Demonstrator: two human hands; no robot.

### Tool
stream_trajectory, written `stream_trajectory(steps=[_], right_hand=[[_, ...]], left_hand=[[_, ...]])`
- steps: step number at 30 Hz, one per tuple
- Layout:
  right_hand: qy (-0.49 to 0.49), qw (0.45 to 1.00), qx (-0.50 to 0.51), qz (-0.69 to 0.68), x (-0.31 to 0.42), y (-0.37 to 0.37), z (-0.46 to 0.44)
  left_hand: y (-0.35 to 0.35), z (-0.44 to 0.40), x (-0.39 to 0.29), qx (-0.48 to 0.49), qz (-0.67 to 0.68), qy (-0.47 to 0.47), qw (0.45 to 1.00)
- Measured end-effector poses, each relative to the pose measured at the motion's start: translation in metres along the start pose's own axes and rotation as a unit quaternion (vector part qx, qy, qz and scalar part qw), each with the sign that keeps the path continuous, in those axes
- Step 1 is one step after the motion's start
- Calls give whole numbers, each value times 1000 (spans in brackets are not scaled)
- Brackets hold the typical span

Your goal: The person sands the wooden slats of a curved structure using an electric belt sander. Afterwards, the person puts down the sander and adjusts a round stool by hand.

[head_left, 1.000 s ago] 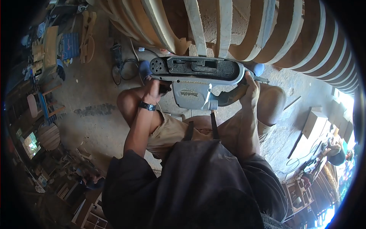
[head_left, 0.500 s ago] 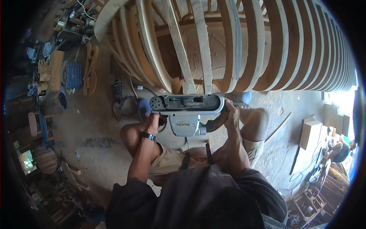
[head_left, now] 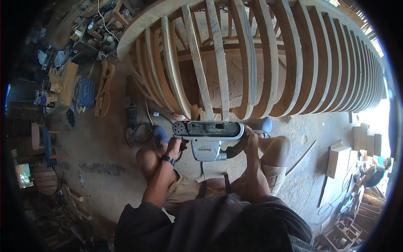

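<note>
A grey Makita belt sander [head_left: 205, 146] is held level in front of my knees, its black belt side facing the work. My left hand [head_left: 174, 147] is closed round the sander's left end, a dark watch on that wrist. At the right end, my right hand [head_left: 251, 139] wraps the rear handle near the dark hose or grip. Just beyond the sander stands a large curved frame of wooden ribs [head_left: 222, 75]. The sander's far edge meets or overlaps the lower ends of the middle ribs; whether it touches them I cannot tell.
On the concrete floor to the left lie a black power tool [head_left: 132, 117] with its cord, a blue case [head_left: 85, 92] and cut wooden pieces [head_left: 104, 88]. Wooden blocks [head_left: 338, 161] stand at the right. Another person [head_left: 373, 172] sits at the far right.
In the view, the rib frame and the sander sit lower than before, as my head has tilted. Both hands keep their hold on the sander.
</note>
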State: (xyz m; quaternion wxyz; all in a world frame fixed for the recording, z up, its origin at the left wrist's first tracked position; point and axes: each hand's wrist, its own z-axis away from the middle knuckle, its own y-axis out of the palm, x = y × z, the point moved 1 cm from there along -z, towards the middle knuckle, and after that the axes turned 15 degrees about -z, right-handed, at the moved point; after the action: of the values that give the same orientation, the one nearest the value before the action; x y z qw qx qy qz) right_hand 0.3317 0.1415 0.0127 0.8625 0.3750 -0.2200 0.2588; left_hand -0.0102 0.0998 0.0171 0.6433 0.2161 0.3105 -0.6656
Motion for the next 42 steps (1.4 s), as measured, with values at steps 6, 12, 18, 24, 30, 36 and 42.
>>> stream_trajectory(steps=[6,12,18,24,30,36,42], right_hand=[[20,998,-50,22,2,0,2],[-30,998,44,43,27,19,35],[-10,999,24,19,23,23,24],[102,991,-26,-79,-3,-6,-18],[74,993,-62,-63,4,-1,-12],[54,997,1,-62,25,16,24],[17,999,22,-42,28,18,28]], left_hand=[[0,14,-12,-23,2,21,1000],[6,39,-49,-21,25,14,999],[8,12,-22,-38,24,26,999],[6,3,-7,-33,-47,47,997],[4,5,-9,-10,-57,52,997],[0,26,-25,-14,-42,78,996],[3,14,-22,-7,-5,68,998]])
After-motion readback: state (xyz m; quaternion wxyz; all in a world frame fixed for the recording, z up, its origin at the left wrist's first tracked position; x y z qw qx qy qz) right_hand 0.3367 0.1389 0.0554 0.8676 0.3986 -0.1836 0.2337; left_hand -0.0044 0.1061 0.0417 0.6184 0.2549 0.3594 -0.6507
